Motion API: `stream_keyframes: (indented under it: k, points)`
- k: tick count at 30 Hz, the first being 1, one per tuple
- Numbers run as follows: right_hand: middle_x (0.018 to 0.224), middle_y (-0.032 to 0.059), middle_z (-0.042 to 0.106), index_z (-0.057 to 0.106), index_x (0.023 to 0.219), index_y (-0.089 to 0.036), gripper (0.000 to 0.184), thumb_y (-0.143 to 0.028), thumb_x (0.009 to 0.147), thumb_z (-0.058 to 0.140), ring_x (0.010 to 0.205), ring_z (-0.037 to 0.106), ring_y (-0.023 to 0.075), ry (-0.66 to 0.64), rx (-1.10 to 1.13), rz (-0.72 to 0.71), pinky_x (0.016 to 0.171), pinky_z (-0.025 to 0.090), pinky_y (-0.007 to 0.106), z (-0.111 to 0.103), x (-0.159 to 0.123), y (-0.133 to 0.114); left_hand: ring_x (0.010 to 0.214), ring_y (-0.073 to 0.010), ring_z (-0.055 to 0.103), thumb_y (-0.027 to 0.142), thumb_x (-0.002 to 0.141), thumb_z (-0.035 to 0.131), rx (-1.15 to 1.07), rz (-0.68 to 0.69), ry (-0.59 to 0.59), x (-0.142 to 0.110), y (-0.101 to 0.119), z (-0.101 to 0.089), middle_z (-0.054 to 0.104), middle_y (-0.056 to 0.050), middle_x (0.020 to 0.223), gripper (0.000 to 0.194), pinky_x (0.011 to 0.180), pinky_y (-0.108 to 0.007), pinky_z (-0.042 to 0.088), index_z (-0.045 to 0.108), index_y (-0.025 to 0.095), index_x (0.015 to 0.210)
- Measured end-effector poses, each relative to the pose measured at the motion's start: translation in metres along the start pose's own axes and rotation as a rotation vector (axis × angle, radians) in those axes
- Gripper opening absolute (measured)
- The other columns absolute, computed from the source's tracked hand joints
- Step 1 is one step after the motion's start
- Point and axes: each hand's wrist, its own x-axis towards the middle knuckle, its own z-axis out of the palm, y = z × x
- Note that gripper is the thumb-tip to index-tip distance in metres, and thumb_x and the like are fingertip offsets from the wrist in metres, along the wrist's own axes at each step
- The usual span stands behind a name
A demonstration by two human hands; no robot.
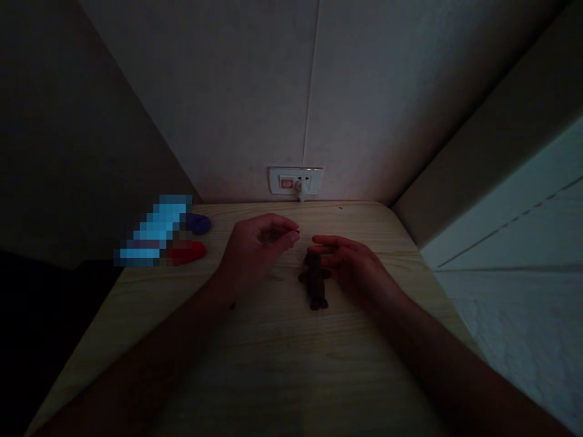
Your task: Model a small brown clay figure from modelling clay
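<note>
A small dark brown figure (315,282), with a head, two stubby arms and two legs, lies on the wooden table; it looks like modelling clay. Just left of and beyond its head, my left hand (262,243) pinches a tiny dark bit (297,230) between thumb and index finger. My right hand (357,264) is on the figure's right side, fingers stretched and apart, close to its head and arm. Whether those fingertips touch the figure I cannot tell. Another dark crumb (232,306) lies beneath my left wrist.
At the table's left edge are a red lump (186,252), a dark blue lump (199,223) and a bright pixelated slab (157,230). A wall socket (296,181) with a plug stands behind the table (282,364). Pale bedding or cloth (514,328) lies to the right. The light is dim.
</note>
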Motion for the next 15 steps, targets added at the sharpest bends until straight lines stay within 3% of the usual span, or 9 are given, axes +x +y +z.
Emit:
stream_keyframes:
  k: [5,15]
  points:
    - [0.089,0.0062,0.084,0.082,0.091,-0.019,0.033,-0.016,0.059,0.077,0.079,0.076,0.0209,-0.015,0.024,0.010,0.075,0.059,0.034,0.000,0.000,0.002,0.088,-0.0205,0.079,0.025,0.082,0.082,0.037,-0.024,0.030,-0.018,-0.006,-0.001,0.085,-0.004,0.096,0.014,0.087,-0.033,0.064,0.083,0.021,0.095]
    - [0.090,0.0062,0.083,0.083,0.089,-0.019,0.032,-0.014,0.058,0.077,0.082,0.073,0.0210,-0.013,0.024,0.009,0.075,0.055,0.033,-0.004,0.004,0.005,0.090,-0.0189,0.080,0.026,0.091,0.074,0.086,0.041,-0.021,-0.029,-0.011,0.002,0.085,-0.003,0.102,0.019,0.088,-0.032,0.064,0.083,0.023,0.107]
